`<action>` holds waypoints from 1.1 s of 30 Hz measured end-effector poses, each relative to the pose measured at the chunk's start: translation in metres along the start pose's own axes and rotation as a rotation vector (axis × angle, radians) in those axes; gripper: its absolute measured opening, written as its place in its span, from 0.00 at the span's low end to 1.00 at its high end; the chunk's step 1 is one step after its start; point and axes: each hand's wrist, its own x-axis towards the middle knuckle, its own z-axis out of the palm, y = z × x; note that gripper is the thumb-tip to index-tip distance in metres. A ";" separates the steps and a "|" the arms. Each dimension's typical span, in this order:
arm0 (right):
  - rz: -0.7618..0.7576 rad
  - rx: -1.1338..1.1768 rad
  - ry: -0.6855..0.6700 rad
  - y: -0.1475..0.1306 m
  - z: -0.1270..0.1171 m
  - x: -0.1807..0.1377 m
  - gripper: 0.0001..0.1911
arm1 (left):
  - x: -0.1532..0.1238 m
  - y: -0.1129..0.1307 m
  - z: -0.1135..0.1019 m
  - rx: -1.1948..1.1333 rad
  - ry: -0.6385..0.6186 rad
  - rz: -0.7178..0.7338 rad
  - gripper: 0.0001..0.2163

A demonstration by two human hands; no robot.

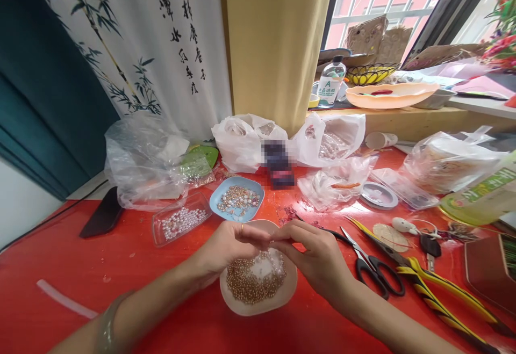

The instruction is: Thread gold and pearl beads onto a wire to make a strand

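My left hand (229, 246) and my right hand (318, 254) meet fingertip to fingertip above a beige dish (237, 301) of small golden and white beads on the red table. Both hands are pinched; whatever sits between the fingertips is too small to make out. Just beyond them lies a blue dish (217, 199) of mixed pearly beads, and left of that a clear tray (159, 224) of white pearls.
Black scissors (373, 265) and yellow-handled pliers (431, 289) lie to the right. Plastic bags (145, 160) crowd the back of the red table (121, 268), with a dark phone (102, 217) at left and a clear round box (379, 195) at right.
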 end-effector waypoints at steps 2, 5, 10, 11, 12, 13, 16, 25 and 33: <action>0.089 0.083 0.006 0.001 0.000 0.001 0.02 | 0.000 0.000 0.000 0.046 0.065 0.026 0.12; 0.251 0.300 -0.057 0.005 0.003 0.002 0.01 | 0.000 0.000 0.001 0.096 0.129 0.069 0.08; 0.448 0.607 -0.157 0.013 0.007 0.002 0.03 | -0.002 0.000 0.002 0.185 0.166 0.094 0.06; 0.462 0.632 -0.166 0.013 0.007 0.002 0.03 | -0.002 0.001 0.002 0.205 0.168 0.100 0.06; 0.471 0.650 -0.171 0.013 0.008 0.002 0.03 | -0.003 0.002 0.003 0.225 0.171 0.103 0.06; 0.481 0.660 -0.176 0.013 0.008 0.002 0.03 | -0.003 0.003 0.003 0.245 0.178 0.108 0.06; 0.520 0.661 -0.181 0.012 0.010 0.000 0.04 | -0.004 0.006 0.004 0.300 0.225 0.138 0.04; 0.615 0.649 -0.199 0.005 0.013 -0.001 0.04 | -0.004 -0.001 0.006 0.319 0.221 0.294 0.04; 0.556 0.645 -0.259 0.006 0.010 0.000 0.04 | -0.006 -0.002 0.007 0.487 0.215 0.410 0.05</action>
